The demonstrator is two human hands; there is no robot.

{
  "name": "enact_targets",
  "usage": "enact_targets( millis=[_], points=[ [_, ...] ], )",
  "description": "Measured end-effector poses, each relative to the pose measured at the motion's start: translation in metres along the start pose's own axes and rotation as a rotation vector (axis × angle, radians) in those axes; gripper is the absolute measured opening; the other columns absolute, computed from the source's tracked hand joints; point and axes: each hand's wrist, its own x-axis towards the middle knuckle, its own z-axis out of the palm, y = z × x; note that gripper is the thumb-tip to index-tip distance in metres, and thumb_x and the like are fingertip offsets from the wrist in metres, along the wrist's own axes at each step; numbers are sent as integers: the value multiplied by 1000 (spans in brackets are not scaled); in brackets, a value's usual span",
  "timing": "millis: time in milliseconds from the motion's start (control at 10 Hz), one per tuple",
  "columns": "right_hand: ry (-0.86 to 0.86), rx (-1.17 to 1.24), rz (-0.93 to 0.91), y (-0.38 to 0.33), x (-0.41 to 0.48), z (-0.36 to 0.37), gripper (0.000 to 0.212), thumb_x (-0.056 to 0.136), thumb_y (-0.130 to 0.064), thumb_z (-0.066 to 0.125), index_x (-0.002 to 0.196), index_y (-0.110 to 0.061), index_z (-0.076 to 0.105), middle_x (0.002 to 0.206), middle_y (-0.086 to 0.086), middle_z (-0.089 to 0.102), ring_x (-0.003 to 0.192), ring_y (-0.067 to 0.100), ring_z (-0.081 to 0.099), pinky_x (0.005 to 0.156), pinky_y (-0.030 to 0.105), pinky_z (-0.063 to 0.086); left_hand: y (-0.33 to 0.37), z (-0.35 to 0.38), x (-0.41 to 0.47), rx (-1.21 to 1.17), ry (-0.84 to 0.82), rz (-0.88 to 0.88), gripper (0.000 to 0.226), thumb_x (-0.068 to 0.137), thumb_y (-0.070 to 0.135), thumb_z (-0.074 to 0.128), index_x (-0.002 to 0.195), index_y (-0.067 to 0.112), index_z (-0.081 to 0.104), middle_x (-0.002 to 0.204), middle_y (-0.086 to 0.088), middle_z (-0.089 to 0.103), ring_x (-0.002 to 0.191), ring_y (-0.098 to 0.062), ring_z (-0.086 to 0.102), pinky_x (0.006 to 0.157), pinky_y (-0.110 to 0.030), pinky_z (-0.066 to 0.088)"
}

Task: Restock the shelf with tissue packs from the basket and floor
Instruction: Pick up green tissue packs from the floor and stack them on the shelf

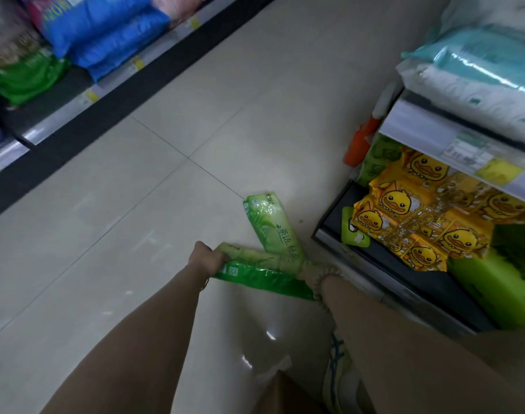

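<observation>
**Aisle floor: three green packs at the hands**

We count three green plastic-wrapped tissue packs down by the cream tiled floor (165, 204).
- One pale green printed pack (270, 225) lies on the tiles, angled away from us. Its near end meets the other two.
- The other two are stacked, a pale green upper pack (261, 258) on a glossy darker green lower pack (264, 279). We cannot tell whether this pair rests on the tiles or is lifted.

Left hand (206, 259): fingers curled round the left end of the stacked pair, gripping it.

Right hand (307, 270): at the right end of the same pair, blurred and mostly hidden by the wrapping. We cannot tell how its fingers lie. One knitted band (322, 282) sits on that wrist.

On our right, the dark bottom shelf (410, 276) holds:
- yellow duck-printed packs (419, 222), several bunched together, count unclear
- bright green packs (494, 288) just beside them at the near end

The tier above carries white and teal wrapped packs (479, 70). One orange plastic object (359, 141) stands at the shelf's far corner.

Across the aisle, the opposite shelf (61, 115) holds two blue packs (111, 31) and a green bundle (25, 82).

One white shoe with blue stripes (339, 369) is near our right arm.
</observation>
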Motion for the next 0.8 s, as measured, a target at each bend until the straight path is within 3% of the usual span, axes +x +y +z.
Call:
enact_targets(
  millis=[100, 200, 300, 400, 500, 700, 800],
  points=[
    [72, 184, 5, -14, -28, -13, 48, 95, -18, 53, 136, 4, 41, 142, 18, 42, 131, 28, 40, 86, 21, 37, 8, -17, -11, -66, 36, 45, 43, 77, 18, 73, 106, 3, 45, 102, -16, 52, 88, -26, 50, 61, -31, 38],
    [196, 332, 41, -24, -52, -23, 56, 87, -23, 64, 134, 1, 44, 138, 17, 46, 126, 29, 45, 96, 30, 40, 13, -34, -24, -153, 69, 96, 41, 77, 16, 73, 105, 0, 47, 105, -20, 54, 84, -26, 50, 62, -31, 39],
    [279, 314, 3, -36, -77, -31, 50, 85, -31, 64, 125, -4, 52, 114, 11, 59, 106, 27, 56, 82, 29, 45, 18, -50, -42, -262, 115, 133, 41, 80, 12, 71, 109, 2, 43, 108, -18, 52, 92, -30, 52, 73, -36, 46],
    [368, 275, 9, -52, -105, -40, 56, 87, -35, 61, 127, -1, 42, 99, 8, 53, 94, 23, 54, 75, 28, 46, 28, -67, -57, -341, 114, 184, 45, 81, 6, 67, 116, 11, 38, 107, -18, 52, 92, -32, 57, 75, -37, 50],
    [465, 210, -31, -66, -126, -47, 73, 85, -43, 62, 135, 0, 31, 132, 17, 43, 118, 32, 46, 97, 38, 44, 41, -86, -72, -401, 113, 251, 49, 83, 2, 63, 124, 14, 40, 105, -16, 52, 86, -30, 56, 70, -33, 47],
    [623, 214, -171, -82, -161, -66, 70, 78, -47, 67, 126, -5, 40, 124, 16, 49, 113, 31, 49, 95, 39, 47, 72, -112, -104, -490, 221, 407, 37, 85, 5, 60, 119, 13, 48, 98, -10, 53, 76, -19, 53, 59, -26, 41],
    [702, 205, -264, -89, -183, -78, 75, 79, -41, 70, 134, -10, 29, 130, 17, 44, 122, 33, 39, 99, 38, 39, 90, -124, -123, -557, 316, 480, 27, 83, 14, 62, 108, 18, 53, 105, -11, 56, 86, -25, 58, 72, -32, 48]
  ],
)
